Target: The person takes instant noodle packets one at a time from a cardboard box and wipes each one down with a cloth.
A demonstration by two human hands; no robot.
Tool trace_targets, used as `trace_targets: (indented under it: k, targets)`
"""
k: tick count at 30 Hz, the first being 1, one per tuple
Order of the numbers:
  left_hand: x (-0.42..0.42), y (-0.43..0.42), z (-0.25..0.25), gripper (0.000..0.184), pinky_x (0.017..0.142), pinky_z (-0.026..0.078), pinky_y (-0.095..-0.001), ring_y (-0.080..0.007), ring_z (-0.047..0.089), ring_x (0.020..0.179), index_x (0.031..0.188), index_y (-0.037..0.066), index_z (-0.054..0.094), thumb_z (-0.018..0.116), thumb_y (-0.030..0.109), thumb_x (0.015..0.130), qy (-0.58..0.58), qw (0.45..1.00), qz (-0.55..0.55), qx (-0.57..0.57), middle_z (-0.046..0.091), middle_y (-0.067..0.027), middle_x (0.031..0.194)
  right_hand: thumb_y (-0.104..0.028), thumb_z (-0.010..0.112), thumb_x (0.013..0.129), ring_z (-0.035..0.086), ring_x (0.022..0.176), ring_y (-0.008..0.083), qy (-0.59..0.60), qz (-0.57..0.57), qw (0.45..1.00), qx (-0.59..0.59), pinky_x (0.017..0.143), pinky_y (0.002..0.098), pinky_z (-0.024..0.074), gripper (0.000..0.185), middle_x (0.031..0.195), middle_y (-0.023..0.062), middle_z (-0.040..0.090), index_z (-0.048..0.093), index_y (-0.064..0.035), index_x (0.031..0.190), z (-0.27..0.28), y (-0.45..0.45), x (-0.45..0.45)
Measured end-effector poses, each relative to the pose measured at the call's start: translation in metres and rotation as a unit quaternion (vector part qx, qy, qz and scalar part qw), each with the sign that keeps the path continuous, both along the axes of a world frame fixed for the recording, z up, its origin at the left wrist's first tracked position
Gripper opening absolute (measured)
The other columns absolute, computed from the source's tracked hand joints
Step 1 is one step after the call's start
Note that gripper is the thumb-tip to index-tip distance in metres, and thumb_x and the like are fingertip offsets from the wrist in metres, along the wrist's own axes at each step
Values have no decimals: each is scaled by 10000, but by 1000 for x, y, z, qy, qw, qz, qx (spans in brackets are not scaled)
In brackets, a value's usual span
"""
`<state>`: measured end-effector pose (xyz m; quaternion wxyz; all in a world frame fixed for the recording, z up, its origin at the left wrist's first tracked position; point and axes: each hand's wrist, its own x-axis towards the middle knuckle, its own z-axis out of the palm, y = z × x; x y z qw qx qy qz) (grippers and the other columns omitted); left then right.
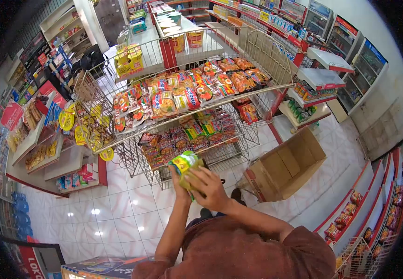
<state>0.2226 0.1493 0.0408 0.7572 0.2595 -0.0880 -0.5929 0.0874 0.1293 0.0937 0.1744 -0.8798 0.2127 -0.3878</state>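
Observation:
In front of my chest, my left hand (180,189) is wrapped round a green-and-yellow packet (184,161), which looks like instant noodles. My right hand (209,189) presses on the packet's right side, fingers bent over a mustard-yellow piece (185,180) that looks like a cloth. Part of the packet is hidden behind both hands. Just beyond them stands a wire rack (201,114). Its upper basket holds several rows of noodle packets (163,103), mostly white, red and orange. More packets (176,142), dark red and green, lie on its lower level.
An open cardboard box (290,163) stands on the tiled floor (124,211) to my right. Snack shelves (39,139) are at the left, with yellow bags hanging from the rack's corner. Shelves with red edges (350,204) rise at the right. Drink coolers (366,69) line the far right wall.

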Motion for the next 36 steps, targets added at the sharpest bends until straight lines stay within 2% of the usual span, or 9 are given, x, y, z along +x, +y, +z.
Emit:
trace_targets:
  k: [6, 10, 14, 18, 22, 25, 30, 33, 36]
  targets:
    - [21, -5, -3, 774, 895, 509, -394, -273, 608, 1040, 1318, 77, 454, 368, 704, 873, 16, 999, -29, -2, 580, -116, 1212, -167, 618, 816, 478, 1172, 332, 29, 60, 998, -9, 935, 458, 386, 459, 1294, 96, 530, 562, -123, 1269, -12, -10, 0]
    - [-8, -1, 18, 771, 865, 522, -400, -261, 596, 1064, 1300, 72, 468, 344, 706, 879, 9, 993, -102, 60, 566, -129, 1225, -159, 611, 814, 478, 1170, 327, -37, -7, 999, 14, 942, 464, 375, 455, 1270, 91, 539, 564, -129, 1266, -16, -42, 7]
    - [-22, 0, 9, 763, 890, 508, -409, -262, 594, 1070, 1292, 67, 473, 342, 699, 884, -20, 994, -76, 80, 569, -131, 1221, -148, 610, 809, 478, 1168, 326, -78, -81, 989, 98, 956, 465, 365, 443, 1246, 101, 542, 569, -121, 1250, 1, -41, 11]
    - [-2, -4, 8, 763, 916, 492, -428, -274, 596, 1064, 1303, 64, 462, 354, 692, 885, 1, 998, -19, 63, 573, -133, 1215, -137, 617, 809, 490, 1147, 337, -20, -33, 999, 34, 955, 464, 376, 443, 1232, 116, 544, 562, -103, 1247, -11, -7, 3]
    - [16, -5, 1, 751, 929, 482, -385, -253, 589, 1077, 1321, 67, 450, 359, 677, 894, 0, 999, 46, 17, 567, -104, 1237, -131, 618, 808, 502, 1123, 350, 13, 40, 999, -12, 949, 458, 389, 437, 1229, 130, 543, 555, -81, 1237, -25, 1, -15]
    - [7, 3, 13, 741, 927, 482, -377, -247, 585, 1084, 1312, 69, 457, 364, 675, 895, 26, 1000, -7, -13, 572, -110, 1221, -80, 621, 781, 511, 1129, 371, -73, -10, 996, 55, 940, 455, 398, 401, 1218, 141, 549, 575, -50, 1179, -27, -15, -14]
    - [-24, 13, 16, 731, 923, 485, -375, -247, 587, 1080, 1293, 77, 472, 359, 679, 894, 28, 997, -66, 42, 585, -117, 1193, -64, 622, 765, 519, 1120, 362, -90, -88, 979, 157, 930, 450, 406, 388, 1193, 147, 563, 588, -50, 1151, -6, -39, 0]
    - [-40, 13, -4, 757, 908, 495, -425, -267, 597, 1056, 1303, 85, 472, 345, 701, 882, -94, 986, -26, 133, 584, -133, 1194, -146, 641, 771, 518, 1095, 332, -64, -60, 995, 51, 915, 443, 402, 437, 1164, 115, 570, 571, -76, 1197, 4, -28, 13]
    - [-21, 19, 7, 732, 925, 488, -394, -252, 586, 1083, 1310, 88, 466, 323, 678, 902, -22, 997, -25, 71, 578, -122, 1206, -143, 644, 759, 520, 1095, 320, -43, -23, 998, 32, 907, 435, 405, 440, 1156, 109, 577, 581, -85, 1190, 1, -5, 11]
